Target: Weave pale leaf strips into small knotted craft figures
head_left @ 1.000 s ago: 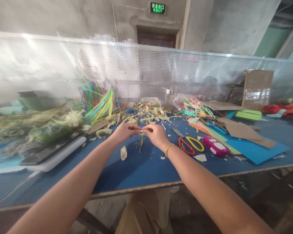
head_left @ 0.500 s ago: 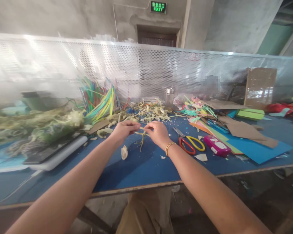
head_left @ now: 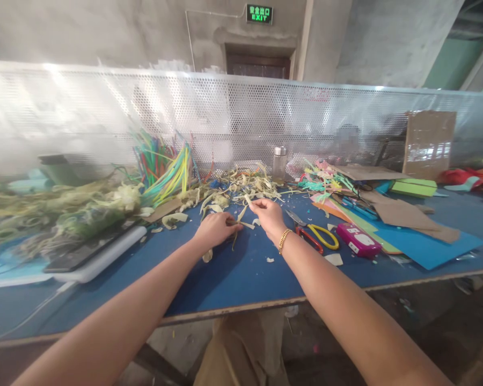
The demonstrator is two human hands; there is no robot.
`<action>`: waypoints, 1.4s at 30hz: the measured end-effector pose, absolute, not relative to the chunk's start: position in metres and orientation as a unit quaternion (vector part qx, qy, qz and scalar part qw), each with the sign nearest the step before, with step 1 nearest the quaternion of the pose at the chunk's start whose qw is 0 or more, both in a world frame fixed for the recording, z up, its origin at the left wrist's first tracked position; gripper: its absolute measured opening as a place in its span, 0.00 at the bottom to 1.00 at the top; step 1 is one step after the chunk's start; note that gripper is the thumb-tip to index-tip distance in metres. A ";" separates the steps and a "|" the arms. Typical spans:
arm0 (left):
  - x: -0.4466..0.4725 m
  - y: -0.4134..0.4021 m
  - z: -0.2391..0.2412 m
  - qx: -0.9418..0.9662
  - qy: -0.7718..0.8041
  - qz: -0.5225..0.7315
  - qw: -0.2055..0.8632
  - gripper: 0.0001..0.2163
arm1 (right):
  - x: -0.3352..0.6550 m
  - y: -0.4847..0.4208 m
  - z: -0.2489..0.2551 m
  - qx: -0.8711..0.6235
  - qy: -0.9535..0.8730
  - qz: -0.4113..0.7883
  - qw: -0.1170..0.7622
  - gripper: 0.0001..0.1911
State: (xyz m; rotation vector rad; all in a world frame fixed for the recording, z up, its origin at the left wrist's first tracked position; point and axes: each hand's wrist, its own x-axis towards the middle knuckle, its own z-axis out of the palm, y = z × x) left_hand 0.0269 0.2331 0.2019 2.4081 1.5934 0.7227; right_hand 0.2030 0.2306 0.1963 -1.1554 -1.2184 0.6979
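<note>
My left hand [head_left: 216,229] rests low on the blue table [head_left: 233,279], fingers pinched on the near end of a thin pale leaf strip [head_left: 244,213]. My right hand [head_left: 268,214], with a gold bracelet at the wrist, pinches the strip's far end and holds it raised and farther back. The strip runs slanted between the two hands. A pile of pale straw-like strips [head_left: 241,187] lies just beyond them. A small pale shaving [head_left: 206,255] lies under my left wrist.
Red-and-yellow scissors [head_left: 316,237] and a pink box [head_left: 358,239] lie right of my right hand. Coloured paper sheets [head_left: 418,244] and cardboard [head_left: 429,142] cover the right side. Coloured strips [head_left: 165,163], green fibre heaps [head_left: 64,209] and a white tray [head_left: 92,257] stand left. A perforated metal screen [head_left: 241,118] backs the table.
The hands were together at the middle; now my right hand has pulled up and away with the strip's end, and my left hand has dropped to the table.
</note>
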 end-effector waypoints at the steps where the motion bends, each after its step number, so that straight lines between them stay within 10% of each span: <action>1: 0.027 0.236 0.199 0.803 0.532 0.247 0.107 0.15 | 0.203 0.230 0.198 -0.499 -0.512 0.311 0.625 0.07; 9: 0.028 0.240 0.203 0.672 0.412 0.460 0.409 0.19 | 0.204 0.231 0.203 -0.470 -0.454 0.348 0.672 0.07; 42: 0.033 0.226 0.211 0.636 0.406 0.472 0.456 0.13 | 0.198 0.217 0.207 -0.418 -0.631 0.345 0.554 0.06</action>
